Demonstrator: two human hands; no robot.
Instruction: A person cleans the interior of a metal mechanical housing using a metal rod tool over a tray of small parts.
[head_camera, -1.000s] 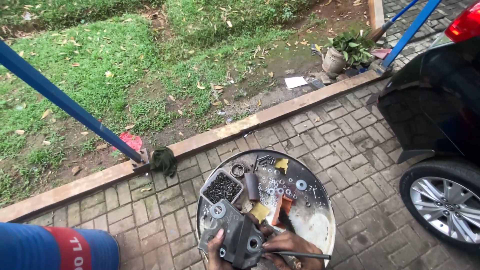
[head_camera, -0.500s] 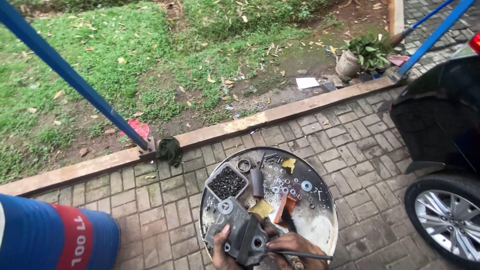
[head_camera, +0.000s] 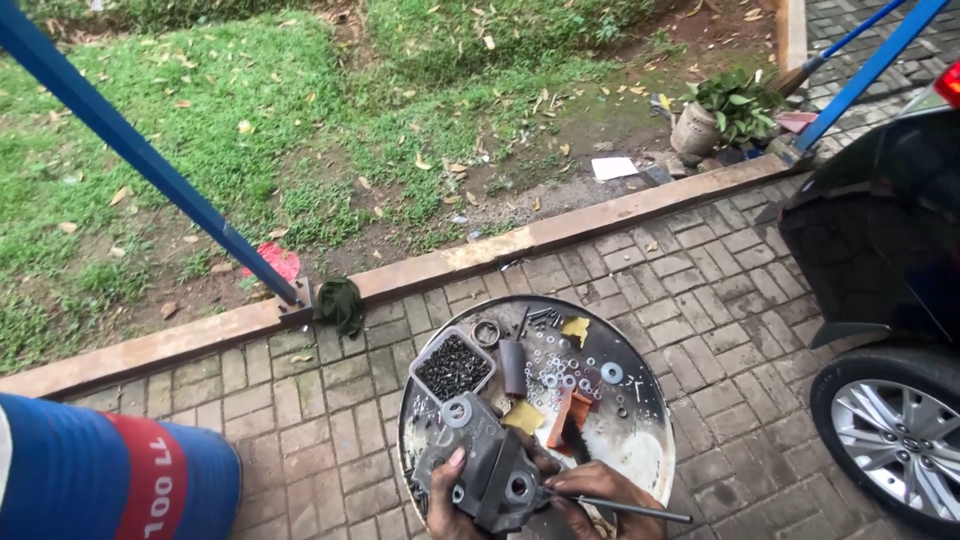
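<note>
A grey metal part (head_camera: 490, 470) is gripped by the left hand (head_camera: 447, 500); a thin rod (head_camera: 625, 510) is gripped by the right hand (head_camera: 600, 492), above the round tray (head_camera: 640, 400).

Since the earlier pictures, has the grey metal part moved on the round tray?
No. The grey metal part stays at the round tray's near left edge; only the camera shifted.

A round metal tray (head_camera: 650, 400) rests on brick paving (head_camera: 720, 300). On the tray lie a small tub of dark screws (head_camera: 453, 366), scattered washers (head_camera: 611, 372), an orange-handled brush (head_camera: 568, 420) and a yellow scrap (head_camera: 524, 417). The left hand (head_camera: 447, 505) grips a grey metal part (head_camera: 490, 465) from below. The right hand (head_camera: 600, 490) holds a thin rod (head_camera: 630, 512) against the part. A blue drum (head_camera: 100, 480) stands at lower left; a car wheel (head_camera: 895, 440) sits at right.
</note>
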